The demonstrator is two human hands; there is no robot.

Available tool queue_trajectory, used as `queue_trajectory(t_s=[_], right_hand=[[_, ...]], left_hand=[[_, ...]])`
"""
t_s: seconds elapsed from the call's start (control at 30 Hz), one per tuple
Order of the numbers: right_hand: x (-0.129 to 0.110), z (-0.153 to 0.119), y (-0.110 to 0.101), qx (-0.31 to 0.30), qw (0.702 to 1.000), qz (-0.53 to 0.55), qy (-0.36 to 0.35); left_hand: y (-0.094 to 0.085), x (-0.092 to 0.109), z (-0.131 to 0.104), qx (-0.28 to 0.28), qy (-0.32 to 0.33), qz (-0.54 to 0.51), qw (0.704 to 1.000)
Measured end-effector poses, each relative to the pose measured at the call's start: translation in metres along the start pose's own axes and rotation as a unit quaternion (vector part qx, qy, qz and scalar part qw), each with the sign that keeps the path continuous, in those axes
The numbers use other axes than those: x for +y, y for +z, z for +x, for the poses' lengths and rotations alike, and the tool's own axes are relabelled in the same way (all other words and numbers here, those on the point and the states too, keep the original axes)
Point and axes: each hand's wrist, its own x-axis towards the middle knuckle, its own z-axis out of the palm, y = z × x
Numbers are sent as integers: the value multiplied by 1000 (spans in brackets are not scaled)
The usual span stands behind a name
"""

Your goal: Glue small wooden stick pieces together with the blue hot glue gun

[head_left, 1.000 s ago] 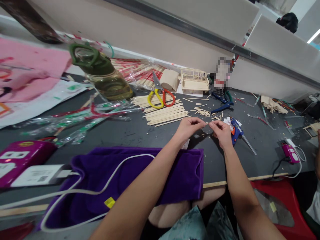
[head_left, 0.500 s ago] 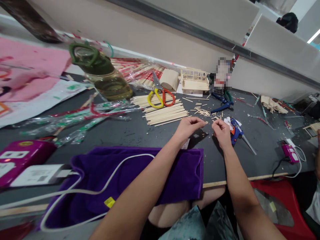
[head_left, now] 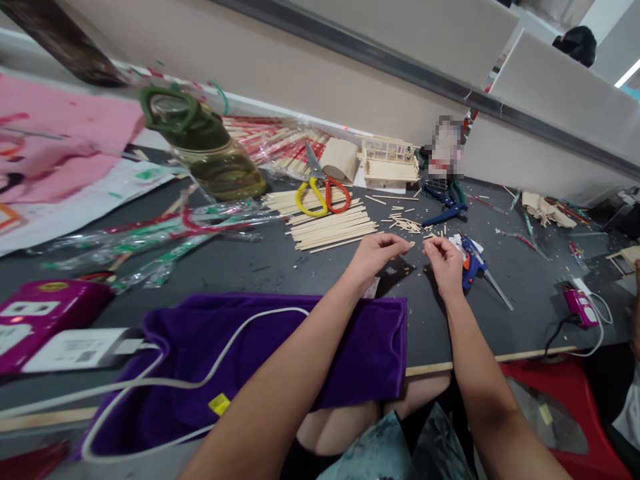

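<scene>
My left hand point(head_left: 379, 256) is closed in a pinch over the table, with a tiny pale wooden piece point(head_left: 412, 245) at its fingertips. Just to its right, my right hand point(head_left: 444, 261) also pinches, and whatever is between its fingers is too small to make out. A narrow gap separates the two hands. Short cut stick pieces point(head_left: 407, 225) lie scattered behind them. Left of these are long wooden sticks point(head_left: 333, 227), with scissors point(head_left: 320, 193) with yellow and red handles on top. A blue glue gun point(head_left: 473, 262) lies beside my right hand.
Blue pliers point(head_left: 445, 212) and a small wooden model point(head_left: 390, 163) stand toward the partition. A green-lidded bottle point(head_left: 205, 150) is at left. Purple cloth point(head_left: 370, 360) covers the front edge, crossed by a white cable point(head_left: 220, 363). A purple power strip point(head_left: 55, 310) sits at far left.
Both hands stay almost in place, with only slight shifts of the fingers. Nothing else has visibly moved.
</scene>
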Motion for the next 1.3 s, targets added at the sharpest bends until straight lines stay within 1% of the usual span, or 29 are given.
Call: queue_trajectory(t_s=[0.17,0.3,0.53,0.73,0.83,0.93,1.07,1.23,1.3], right_hand=[[-5,-1,-1,-10,999,-21,-48],[-5,-2,0,-17,997,-42,-67],[-3,-2,0,-26,994,-40,-94],[-4,-2,-1,-31,995,-47,-84],[-3,-2,-2,-19,996,-40,-77],[-1,-2,-1,-11,998,-26,-49],[1,-3,1,-32,999,13,-11],[-1,-4,3,-35,999,24,-27],[-1,-4,4,-33,999,27,-24]], left_hand=[[0,0,1,-14,-13,-22,1000],[0,-1,1,-19,-19,-11,1000],[0,-2,1,-22,-20,-12,999],[0,-3,2,-22,-20,-11,1000],[0,-3,2,-17,-17,-17,1000],[0,-3,1,-6,-11,-18,1000],[1,-3,1,12,-7,-22,1000],[0,-3,3,14,-12,-44,999],[0,-2,3,13,-13,-47,999]])
